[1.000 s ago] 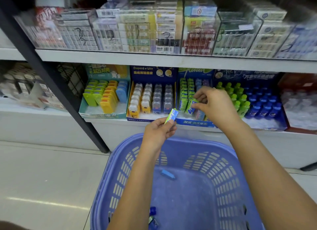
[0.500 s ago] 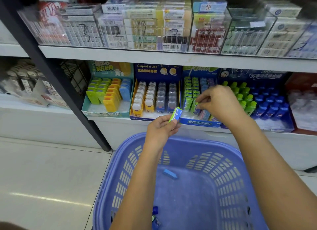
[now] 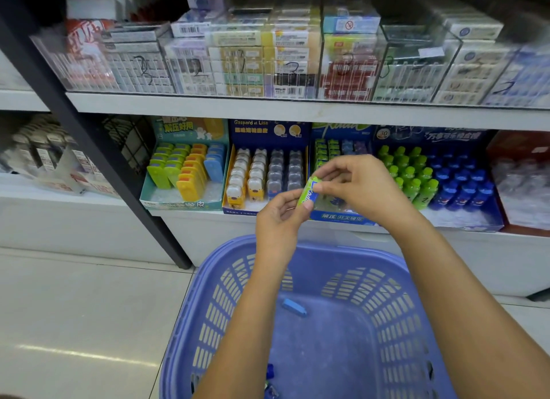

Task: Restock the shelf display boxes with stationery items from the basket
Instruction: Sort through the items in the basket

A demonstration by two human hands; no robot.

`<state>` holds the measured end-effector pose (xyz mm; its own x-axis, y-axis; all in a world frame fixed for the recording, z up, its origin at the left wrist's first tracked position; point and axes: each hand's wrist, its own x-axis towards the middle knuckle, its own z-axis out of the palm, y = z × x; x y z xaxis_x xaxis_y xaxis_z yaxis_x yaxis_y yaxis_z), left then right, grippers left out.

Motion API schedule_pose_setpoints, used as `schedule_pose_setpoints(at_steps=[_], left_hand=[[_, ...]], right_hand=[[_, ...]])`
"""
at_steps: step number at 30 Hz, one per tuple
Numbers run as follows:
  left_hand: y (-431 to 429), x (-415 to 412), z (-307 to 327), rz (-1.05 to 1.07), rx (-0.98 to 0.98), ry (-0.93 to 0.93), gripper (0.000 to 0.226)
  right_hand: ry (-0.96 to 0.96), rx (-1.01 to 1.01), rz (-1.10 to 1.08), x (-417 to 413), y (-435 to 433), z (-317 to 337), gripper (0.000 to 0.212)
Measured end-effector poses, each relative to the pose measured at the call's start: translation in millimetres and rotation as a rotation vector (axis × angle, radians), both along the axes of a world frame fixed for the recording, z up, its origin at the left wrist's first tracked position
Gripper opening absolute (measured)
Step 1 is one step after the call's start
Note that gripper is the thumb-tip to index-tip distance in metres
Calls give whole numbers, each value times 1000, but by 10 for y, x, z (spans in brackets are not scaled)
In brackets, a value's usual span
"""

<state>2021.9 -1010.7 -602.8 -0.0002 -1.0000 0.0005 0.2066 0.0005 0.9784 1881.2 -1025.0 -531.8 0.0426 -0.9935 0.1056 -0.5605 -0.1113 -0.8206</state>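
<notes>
Green eraser (image 3: 309,191), one only, held in front of the blue display box (image 3: 339,217): your left hand (image 3: 279,217) grips its lower end, your right hand (image 3: 360,187) pinches its top. Below, one purple basket (image 3: 220,303) with one blue eraser (image 3: 294,307) mid-floor.

Just two bare arms showing here: the left forearm (image 3: 247,324) and right forearm (image 3: 464,294) are both running uncovered all the way to the bottom edge. The left hand (image 3: 279,220) and right hand (image 3: 360,187) are going bare too, with nails looking short and plain.
</notes>
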Motion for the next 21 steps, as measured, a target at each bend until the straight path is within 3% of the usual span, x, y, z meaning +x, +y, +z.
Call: schedule_pose_setpoints(at_steps=[2, 5, 7, 14, 21], left_hand=[[3, -48, -17, 10, -91, -216, 27], [61, -116, -116, -58, -330, -762, 39], [105, -157, -189, -122, -410, -924, 44], [81, -131, -238, -79, -472, -1001, 44], [66, -64, -205, -175, -439, -1016, 46]], right_hand=[[7, -87, -93, -80, -22, -3, 13], [73, -142, -187, -183, -80, -46, 17], [105, -132, -184, -185, -118, -123, 19], [225, -196, -158, -175, -225, -328, 20], [726, -365, 33, -37, -228, -298, 17]])
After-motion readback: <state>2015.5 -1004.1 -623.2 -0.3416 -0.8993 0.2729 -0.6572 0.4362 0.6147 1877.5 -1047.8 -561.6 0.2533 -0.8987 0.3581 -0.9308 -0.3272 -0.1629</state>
